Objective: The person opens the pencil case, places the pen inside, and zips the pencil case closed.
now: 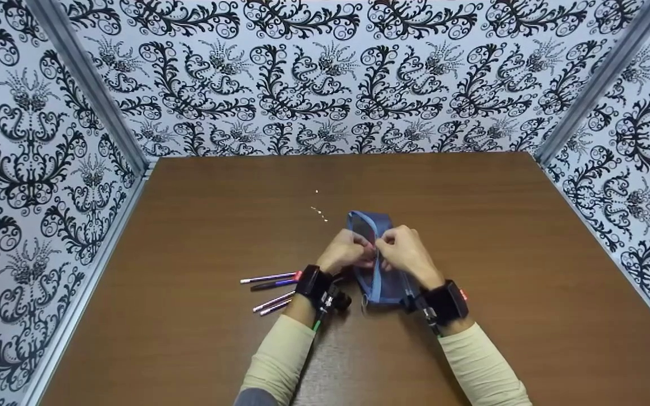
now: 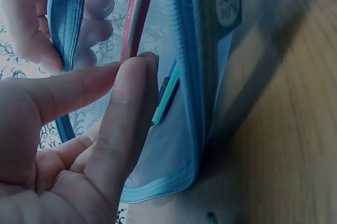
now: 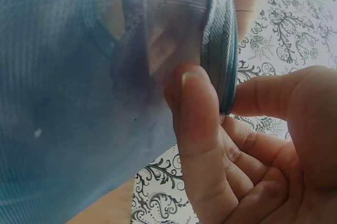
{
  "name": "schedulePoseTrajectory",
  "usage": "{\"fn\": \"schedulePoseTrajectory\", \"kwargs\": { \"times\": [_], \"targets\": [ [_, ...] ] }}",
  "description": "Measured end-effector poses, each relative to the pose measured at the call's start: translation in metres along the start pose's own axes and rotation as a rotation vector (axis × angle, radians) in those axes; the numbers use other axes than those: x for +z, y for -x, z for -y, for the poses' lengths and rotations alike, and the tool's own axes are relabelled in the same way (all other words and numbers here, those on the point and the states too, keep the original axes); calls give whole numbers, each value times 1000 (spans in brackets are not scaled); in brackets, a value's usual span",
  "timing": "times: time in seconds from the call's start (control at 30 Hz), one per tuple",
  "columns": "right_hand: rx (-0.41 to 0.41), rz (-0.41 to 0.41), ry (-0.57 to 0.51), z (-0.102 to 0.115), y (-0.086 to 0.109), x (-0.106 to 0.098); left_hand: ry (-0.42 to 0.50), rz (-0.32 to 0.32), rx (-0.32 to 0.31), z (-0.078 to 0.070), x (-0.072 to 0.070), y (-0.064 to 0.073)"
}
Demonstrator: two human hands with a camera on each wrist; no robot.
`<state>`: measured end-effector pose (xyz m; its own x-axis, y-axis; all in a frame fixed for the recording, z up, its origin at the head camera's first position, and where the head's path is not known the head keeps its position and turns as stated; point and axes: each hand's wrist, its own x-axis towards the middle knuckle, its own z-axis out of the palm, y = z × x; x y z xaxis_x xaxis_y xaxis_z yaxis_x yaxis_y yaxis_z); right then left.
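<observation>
A blue mesh zip pencil case (image 1: 380,221) stands on the table with its zip side parted. My left hand (image 1: 345,252) is at the opening and pinches a red and silver pencil (image 2: 138,21) between thumb and finger, its metal-banded end pointing up in the left wrist view. Inside the mesh show a teal pen (image 2: 167,98) and a bit of something blue. With thumb and fingertips my right hand (image 1: 409,256) grips the zipped edge (image 3: 220,45) of the case. The lower part of the pencil is hidden behind the left fingers.
Left of the left wrist lie several pencils and pens, among them a striped pencil (image 1: 266,278) and a dark blue pen (image 1: 271,285). Small white specks (image 1: 319,212) dot the brown table (image 1: 218,214) beyond. Patterned walls (image 1: 325,79) enclose the back and sides.
</observation>
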<state>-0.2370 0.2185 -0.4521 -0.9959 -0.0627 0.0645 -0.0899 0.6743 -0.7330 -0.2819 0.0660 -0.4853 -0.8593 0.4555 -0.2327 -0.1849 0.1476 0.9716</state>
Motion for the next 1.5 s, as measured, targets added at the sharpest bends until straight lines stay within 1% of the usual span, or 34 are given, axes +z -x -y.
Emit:
{"fn": "schedulePoseTrajectory", "kwargs": {
  "times": [0.3,0.53,0.7,0.87,1.13,1.5],
  "targets": [
    [-3,-2,-3,0,0,0,-12,-14,-18,0,5,-2],
    [-24,1,-16,-1,1,-1,-73,-25,-12,0,6,-3],
    [-25,2,-21,0,1,-1,-79,-37,-24,2,7,-4],
    [-7,4,-24,1,1,-1,-64,-32,-32,2,7,-4],
    [4,11,-26,0,1,-1,-75,-31,-27,2,8,-4],
    [-8,2,8,1,0,-1,-75,12,-20,1,8,-3]
  ]
}}
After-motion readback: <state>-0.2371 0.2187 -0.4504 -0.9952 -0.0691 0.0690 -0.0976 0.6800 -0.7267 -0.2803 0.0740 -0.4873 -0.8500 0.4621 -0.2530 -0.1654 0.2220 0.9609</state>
